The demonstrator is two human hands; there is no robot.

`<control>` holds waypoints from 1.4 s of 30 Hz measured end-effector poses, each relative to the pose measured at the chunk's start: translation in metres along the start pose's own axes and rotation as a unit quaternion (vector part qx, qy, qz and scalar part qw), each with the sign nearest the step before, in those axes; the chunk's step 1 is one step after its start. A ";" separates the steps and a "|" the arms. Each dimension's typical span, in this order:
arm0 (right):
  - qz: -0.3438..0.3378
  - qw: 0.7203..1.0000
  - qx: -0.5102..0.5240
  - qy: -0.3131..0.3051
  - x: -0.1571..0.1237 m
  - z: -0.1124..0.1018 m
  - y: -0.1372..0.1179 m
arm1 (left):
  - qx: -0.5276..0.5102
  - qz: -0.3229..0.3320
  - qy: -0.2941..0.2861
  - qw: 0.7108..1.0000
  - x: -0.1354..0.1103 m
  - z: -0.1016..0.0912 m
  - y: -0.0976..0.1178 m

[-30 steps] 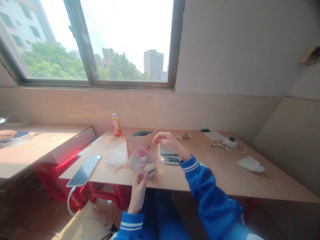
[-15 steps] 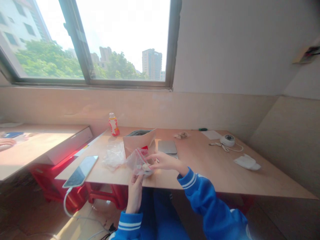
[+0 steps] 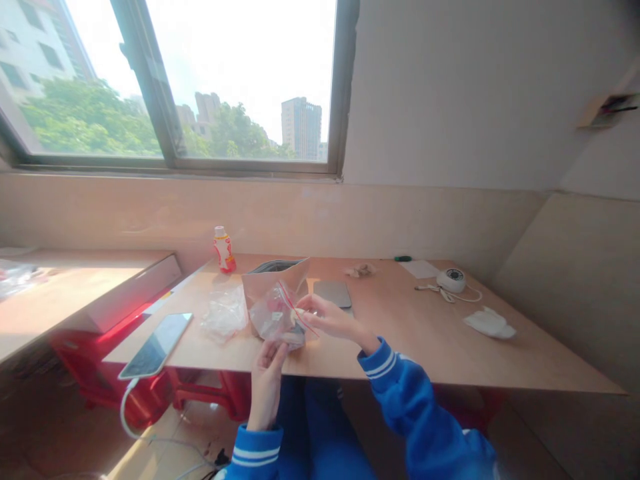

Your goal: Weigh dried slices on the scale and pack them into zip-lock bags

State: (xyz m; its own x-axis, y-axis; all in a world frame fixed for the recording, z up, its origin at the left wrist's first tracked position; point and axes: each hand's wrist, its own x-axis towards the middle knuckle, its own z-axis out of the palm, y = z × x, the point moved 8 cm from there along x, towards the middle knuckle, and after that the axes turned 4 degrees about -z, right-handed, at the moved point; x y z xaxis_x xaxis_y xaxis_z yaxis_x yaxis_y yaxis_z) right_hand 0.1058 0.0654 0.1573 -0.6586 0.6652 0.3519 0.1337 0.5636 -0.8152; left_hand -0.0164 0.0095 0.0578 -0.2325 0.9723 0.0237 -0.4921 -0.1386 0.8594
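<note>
A clear zip-lock bag (image 3: 267, 319) with a red-lined mouth is held above the front edge of the table. My left hand (image 3: 267, 373) pinches its lower edge between thumb and fingers. At the bag's mouth is my right hand (image 3: 334, 319), its fingers closed around something small and pale that I cannot make out clearly. Other small contents show dimly through the plastic. Just behind stands a brown kraft pouch (image 3: 255, 285), upright with its top gaping. A crumpled clear plastic bag (image 3: 223, 313) lies to the left of it.
A phone (image 3: 156, 347) on a white cable lies at the left front edge. Behind are a drink bottle (image 3: 224, 250), a flat grey device (image 3: 333, 293), a small bag (image 3: 361, 271) and a green-handled tool (image 3: 403, 259). Rightward sit a white dome camera (image 3: 451, 280) and a white packet (image 3: 490, 323).
My right hand has risen slightly at the bag's mouth, and the red-lined edge now stands more upright. My left hand keeps its pinch. At the far left, another person's hand has left the view.
</note>
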 end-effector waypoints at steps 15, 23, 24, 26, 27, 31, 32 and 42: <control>0.068 0.991 0.039 -0.110 -0.010 0.040 0.032 | 0.000 0.025 0.097 0.995 0.001 -0.018 -0.009; 0.031 0.998 0.023 -0.042 -0.005 0.045 0.035 | 0.041 0.045 0.135 0.989 -0.001 -0.024 -0.004; 0.032 0.999 0.025 -0.029 -0.005 0.044 0.034 | 0.034 0.043 0.129 0.990 -0.001 -0.022 -0.002; 0.037 0.999 0.039 -0.003 -0.005 0.040 0.033 | 0.008 0.041 0.124 0.991 -0.002 -0.019 0.002; 0.040 0.998 0.048 0.013 -0.005 0.036 0.031 | -0.006 0.042 0.127 0.991 -0.003 -0.019 0.004; 0.025 0.991 0.040 0.123 0.008 -0.003 0.010 | -0.044 0.051 0.153 0.986 -0.004 -0.024 0.011; 0.012 0.987 0.032 0.158 0.014 -0.016 0.000 | -0.049 0.052 0.156 0.985 -0.003 -0.026 0.011; -0.127 0.974 -0.073 0.172 0.098 -0.042 -0.061 | -0.042 0.064 0.169 0.983 -0.002 -0.040 0.014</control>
State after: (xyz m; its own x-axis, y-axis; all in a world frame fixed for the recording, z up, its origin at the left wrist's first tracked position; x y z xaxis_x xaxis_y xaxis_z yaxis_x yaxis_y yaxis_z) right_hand 0.0641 0.1174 0.2608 -0.4011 0.6054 0.6875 0.1185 0.7784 -0.6164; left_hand -0.0570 -0.0020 0.0495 -0.5557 0.8295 -0.0551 -0.5045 -0.2838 0.8154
